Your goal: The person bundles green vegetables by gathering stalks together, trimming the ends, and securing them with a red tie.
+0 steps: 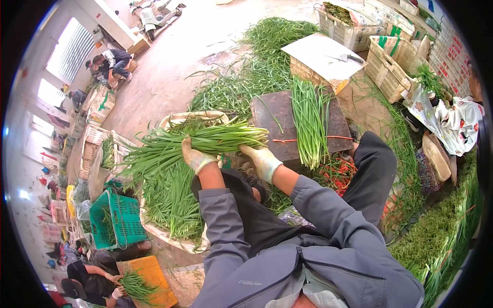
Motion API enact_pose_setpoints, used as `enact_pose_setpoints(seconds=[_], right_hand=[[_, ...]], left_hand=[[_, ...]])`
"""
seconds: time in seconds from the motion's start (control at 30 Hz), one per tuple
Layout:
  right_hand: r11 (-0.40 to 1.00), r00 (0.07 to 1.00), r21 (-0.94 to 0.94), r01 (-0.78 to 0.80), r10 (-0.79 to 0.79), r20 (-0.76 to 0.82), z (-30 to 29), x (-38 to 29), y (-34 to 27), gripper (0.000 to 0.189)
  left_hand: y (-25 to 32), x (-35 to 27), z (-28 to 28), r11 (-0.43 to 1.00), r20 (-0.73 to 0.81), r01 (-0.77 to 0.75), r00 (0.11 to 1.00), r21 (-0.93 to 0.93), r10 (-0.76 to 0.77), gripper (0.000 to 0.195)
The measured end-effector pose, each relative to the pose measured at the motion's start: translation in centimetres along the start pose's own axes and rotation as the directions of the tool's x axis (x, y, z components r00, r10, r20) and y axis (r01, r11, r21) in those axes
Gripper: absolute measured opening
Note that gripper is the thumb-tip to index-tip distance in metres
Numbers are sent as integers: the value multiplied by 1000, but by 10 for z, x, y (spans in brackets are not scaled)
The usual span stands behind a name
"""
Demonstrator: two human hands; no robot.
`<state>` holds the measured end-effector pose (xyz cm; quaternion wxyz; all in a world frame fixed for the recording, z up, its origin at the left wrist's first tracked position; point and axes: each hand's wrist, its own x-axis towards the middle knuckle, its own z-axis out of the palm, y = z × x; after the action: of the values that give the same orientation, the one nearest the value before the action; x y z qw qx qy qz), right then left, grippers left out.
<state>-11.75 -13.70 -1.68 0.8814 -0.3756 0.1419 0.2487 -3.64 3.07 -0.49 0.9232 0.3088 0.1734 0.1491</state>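
A loose bundle of garlic chives (215, 138) lies sideways across both my gloved hands, above a crate. My left hand (196, 156) grips it near the middle, thumb up over the stalks. At the pale cut ends, my right hand (264, 159) holds it from below; some fingers are hidden. To the right, a second bunch of chives (310, 119) rests on a dark board (269, 111). A red tie strip (284, 141) passes beneath that bunch, its ends showing on both sides. More chives (173, 204) fill the white crate (169, 238) under my left hand.
Beyond the board, a kitchen knife (344, 57) lies on a white-topped box (308, 46). Loose leaves (246, 77) cover the floor behind it. Red ties (341, 175) lie by my right leg. A green crate (115, 219) stands left; a co-worker (92, 281) handles chives at lower left.
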Motion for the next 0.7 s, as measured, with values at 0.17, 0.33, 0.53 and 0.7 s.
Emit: enact_pose_setpoints(seconds=[0.17, 0.33, 0.53, 0.7], right_hand=[[998, 991, 42, -56, 50, 123, -27, 4, 11, 17], [682, 994, -726, -85, 10, -107, -112, -5, 22, 25], [-194, 917, -981, 16, -389, 92, -114, -20, 15, 25], [-50, 604, -927, 372, -745, 283, -25, -23, 2, 26]], left_hand=[[4, 4, -7, 991, 52, -4, 999, -133, 11, 35], [7, 11, -5, 984, 52, -22, 998, -175, 32, 34], [15, 3, -4, 993, -21, -90, 996, -76, 89, 34], [9, 3, -3, 987, 11, -134, 991, -93, 136, 36]])
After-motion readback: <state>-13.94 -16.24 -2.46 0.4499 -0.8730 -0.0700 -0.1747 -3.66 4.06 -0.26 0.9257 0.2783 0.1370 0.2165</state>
